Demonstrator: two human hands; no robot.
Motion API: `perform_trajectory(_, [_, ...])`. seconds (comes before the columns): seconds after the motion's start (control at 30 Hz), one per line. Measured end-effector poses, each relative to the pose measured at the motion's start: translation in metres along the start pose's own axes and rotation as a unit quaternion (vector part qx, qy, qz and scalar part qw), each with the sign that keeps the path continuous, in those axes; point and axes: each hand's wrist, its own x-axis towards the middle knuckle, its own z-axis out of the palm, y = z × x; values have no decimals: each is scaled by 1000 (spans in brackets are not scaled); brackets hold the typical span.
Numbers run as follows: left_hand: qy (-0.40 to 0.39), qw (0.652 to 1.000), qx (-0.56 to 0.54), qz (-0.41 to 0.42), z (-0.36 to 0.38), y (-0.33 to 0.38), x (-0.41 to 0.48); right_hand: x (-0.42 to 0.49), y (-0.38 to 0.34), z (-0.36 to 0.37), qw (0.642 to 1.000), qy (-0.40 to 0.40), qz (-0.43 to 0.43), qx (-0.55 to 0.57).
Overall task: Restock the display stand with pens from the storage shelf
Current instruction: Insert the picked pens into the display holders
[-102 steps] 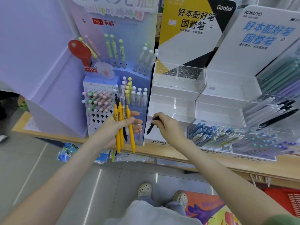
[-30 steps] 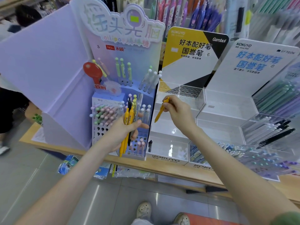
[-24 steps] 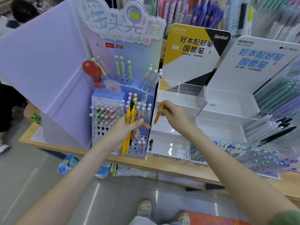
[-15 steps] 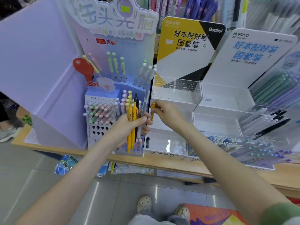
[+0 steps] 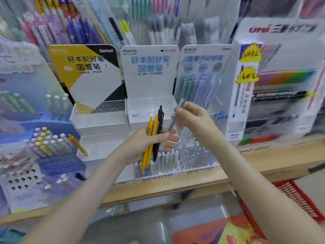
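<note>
- My left hand (image 5: 139,147) is raised in front of the displays, its fingers (image 5: 169,140) curled round a small bundle with the thumb pressed across the front.
- The bundle is two yellow pens (image 5: 152,128) side by side and one black pen (image 5: 160,118) just to their right. All three stand nearly upright, with the clicker ends up and the tips poking out below my palm.
- My right hand (image 5: 195,120) is just beside the left and a little higher. Its fingers pinch the upper part of a grey pen (image 5: 173,121).
- That grey pen slants down toward my left fingers. It is too blurred to tell whether its lower end is still tucked into the bundle.
- The yellow-and-black display stand (image 5: 88,71) is to the left of my hands, on the wooden shelf (image 5: 193,184).
- A single yellow pen (image 5: 78,144) leans in one of that stand's lower clear tiers.
- Directly behind my hands is the white display stand (image 5: 149,67) with blue lettering. Pale pens fill its front tray, below my left hand.
- A purple stand (image 5: 56,162) of pastel pens sits at the far left.
- A red basket (image 5: 299,196) is low on the right.
</note>
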Motion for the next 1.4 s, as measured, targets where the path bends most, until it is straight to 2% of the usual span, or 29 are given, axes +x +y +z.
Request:
perform_trajectory(0.07, [-14, 1000, 13, 7, 52, 0, 31, -14, -7, -67, 998, 61, -15, 25])
perform_trajectory(0.17, [-26, 999, 2, 32, 125, 3, 74, -36, -24, -164, 993, 96, -36, 58])
perform_trajectory(0.33, [27, 997, 34, 63, 208, 23, 127, -51, -57, -285, 980, 153, -106, 76])
perform_trajectory(0.47, [73, 994, 44, 75, 236, 43, 154, -29, -80, -340, 962, 193, -191, -27])
perform_trajectory(0.57, [109, 989, 62, 74, 246, 60, 181, 0, -98, -361, 931, 194, -286, -115])
perform_trajectory(0.7, [106, 989, 41, 93, 256, 82, 217, 57, -102, -376, 899, 215, -305, -230])
perform_trajectory(0.83, [74, 992, -1, 101, 261, 96, 238, 102, -99, -383, 875, 163, -263, -372])
perform_trajectory(0.93, [67, 991, 18, 116, 260, 102, 251, 127, -97, -380, 906, 42, -194, -375])
perform_trajectory(1.03, [75, 989, -11, 126, 257, 103, 259, 146, -90, -379, 901, -40, -135, -409])
perform_trajectory(1.13, [75, 987, -34, 135, 255, 101, 263, 152, -84, -376, 896, -78, -109, -424])
perform_trajectory(1.23, [86, 985, -41, 146, 255, 97, 265, 157, -82, -374, 861, -90, -103, -490])
perform_trajectory(1.4, [98, 984, -63, 138, 262, 88, 261, 157, -75, -379, 843, -105, -93, -520])
